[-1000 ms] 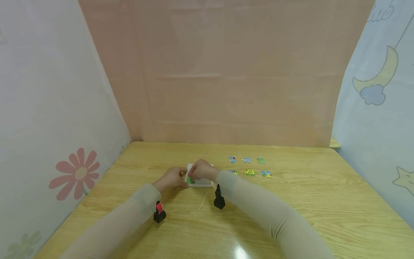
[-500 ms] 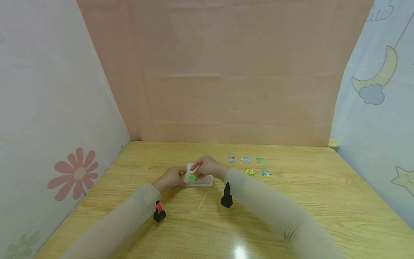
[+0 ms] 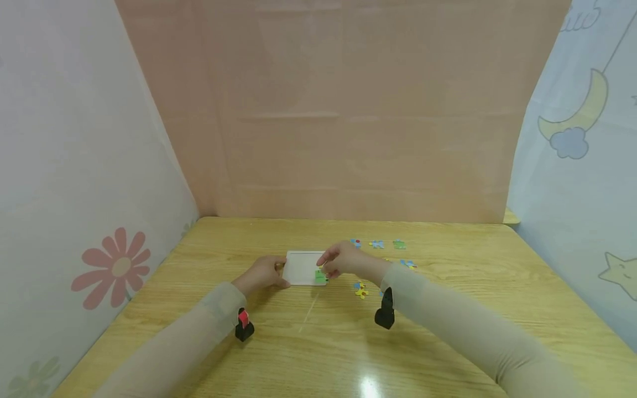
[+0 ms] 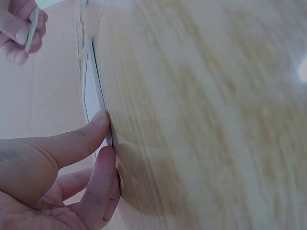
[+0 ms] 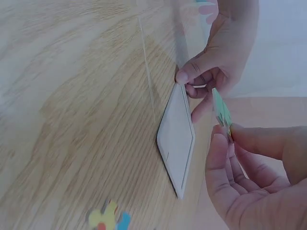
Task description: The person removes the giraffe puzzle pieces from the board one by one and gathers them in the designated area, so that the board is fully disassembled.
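A shallow white puzzle tray [image 3: 301, 268] lies on the wooden table, its floor bare. My left hand [image 3: 265, 272] grips the tray's left edge; thumb and fingertips meet at its corner in the left wrist view. Above the tray's right end, my right hand [image 3: 343, 258] pinches a green jigsaw piece [image 3: 320, 276] between thumb and fingertips. In the right wrist view this green piece is raised clear of the tray and tilted nearly on edge. A yellow and blue jigsaw piece [image 3: 361, 291] lies below my right wrist.
More jigsaw pieces lie right of the tray: a light blue one [image 3: 377, 244], a green one [image 3: 400, 244] and a blue and yellow one [image 3: 408, 264]. My right hand and forearm partly cover others. A brown backdrop [image 3: 318, 138] stands behind the table.
My right hand has moved right from the tray's left end, taking the green piece up with it. The tray floor shows bare now. My left hand has stayed at the tray edge.
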The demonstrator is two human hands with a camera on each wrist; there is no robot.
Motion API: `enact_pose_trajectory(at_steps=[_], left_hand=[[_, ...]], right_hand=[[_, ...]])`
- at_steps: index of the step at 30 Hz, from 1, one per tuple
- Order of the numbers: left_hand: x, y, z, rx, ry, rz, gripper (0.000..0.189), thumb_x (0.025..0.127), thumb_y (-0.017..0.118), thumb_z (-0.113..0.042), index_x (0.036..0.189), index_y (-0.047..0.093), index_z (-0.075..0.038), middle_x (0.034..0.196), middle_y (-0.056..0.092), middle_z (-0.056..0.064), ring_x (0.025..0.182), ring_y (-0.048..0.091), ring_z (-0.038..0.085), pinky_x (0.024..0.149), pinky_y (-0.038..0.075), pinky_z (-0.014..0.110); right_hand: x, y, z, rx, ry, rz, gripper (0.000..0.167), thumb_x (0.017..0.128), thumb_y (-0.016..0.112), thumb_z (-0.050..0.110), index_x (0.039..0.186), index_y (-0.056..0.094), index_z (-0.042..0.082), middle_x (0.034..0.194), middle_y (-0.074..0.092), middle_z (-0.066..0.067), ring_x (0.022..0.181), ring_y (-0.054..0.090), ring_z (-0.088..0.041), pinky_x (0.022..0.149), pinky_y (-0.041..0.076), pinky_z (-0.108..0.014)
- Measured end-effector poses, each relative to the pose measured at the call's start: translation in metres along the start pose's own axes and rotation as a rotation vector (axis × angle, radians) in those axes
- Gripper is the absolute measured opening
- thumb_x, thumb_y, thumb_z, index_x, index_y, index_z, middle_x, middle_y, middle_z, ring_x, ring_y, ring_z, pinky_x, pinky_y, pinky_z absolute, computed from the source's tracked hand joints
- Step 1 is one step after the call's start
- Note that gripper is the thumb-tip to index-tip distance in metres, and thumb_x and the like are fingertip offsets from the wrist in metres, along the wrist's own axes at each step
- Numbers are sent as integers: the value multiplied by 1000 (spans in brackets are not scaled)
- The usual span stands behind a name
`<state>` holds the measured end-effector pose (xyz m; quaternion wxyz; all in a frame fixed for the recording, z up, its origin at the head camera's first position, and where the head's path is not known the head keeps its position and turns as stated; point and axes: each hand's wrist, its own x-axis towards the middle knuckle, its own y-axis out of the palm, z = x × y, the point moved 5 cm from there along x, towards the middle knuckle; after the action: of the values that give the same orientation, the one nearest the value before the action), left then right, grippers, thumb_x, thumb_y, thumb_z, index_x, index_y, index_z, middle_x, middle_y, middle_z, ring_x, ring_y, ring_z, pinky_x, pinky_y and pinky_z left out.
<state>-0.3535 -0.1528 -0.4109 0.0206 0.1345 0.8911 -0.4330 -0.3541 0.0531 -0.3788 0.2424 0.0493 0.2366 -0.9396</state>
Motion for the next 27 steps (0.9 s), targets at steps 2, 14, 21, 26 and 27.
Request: enact_pose_trajectory(at_steps=[2, 14, 21, 26, 27], left_hand=[[-1, -1, -1, 4, 3, -4, 74, 74, 84, -10, 139, 49, 3, 103, 60, 9, 87, 49, 18, 69, 43, 23], [-2, 0, -1, -4, 11, 4, 75, 75, 83, -10, 139, 48, 4, 88, 52, 7, 78, 45, 17, 62, 37, 23], [-2, 0, -2, -20, 14, 8, 74, 76, 83, -9, 139, 47, 4, 83, 50, 6, 74, 43, 17, 61, 34, 25], [-2, 1, -1, -26, 17, 12, 75, 76, 83, -10, 140, 47, 4, 83, 49, 5, 73, 43, 16, 61, 34, 25], [-2, 1, -1, -22, 18, 10, 75, 76, 83, -10, 140, 47, 4, 84, 50, 5, 75, 43, 16, 61, 35, 25]], right_hand=[[-6, -7, -2, 0, -10, 0, 17, 87, 68, 0, 103, 68, -5, 85, 69, -9, 69, 67, -15, 78, 59, -39], [-48, -44, -13, -66, -17, 13, 17, 90, 65, 3, 104, 66, -6, 87, 66, -8, 73, 65, -16, 75, 59, -32], [-70, -64, -30, -31, 14, -7, 24, 90, 64, 4, 111, 62, -9, 82, 63, -5, 71, 62, -16, 71, 58, -32], [-85, -77, -40, -31, 47, -33, 28, 91, 64, 7, 115, 61, -8, 81, 64, -5, 71, 61, -16, 69, 57, -31], [-88, -80, -42, -37, 53, -40, 28, 91, 65, 7, 115, 61, -7, 81, 64, -5, 71, 61, -16, 68, 57, -31]])
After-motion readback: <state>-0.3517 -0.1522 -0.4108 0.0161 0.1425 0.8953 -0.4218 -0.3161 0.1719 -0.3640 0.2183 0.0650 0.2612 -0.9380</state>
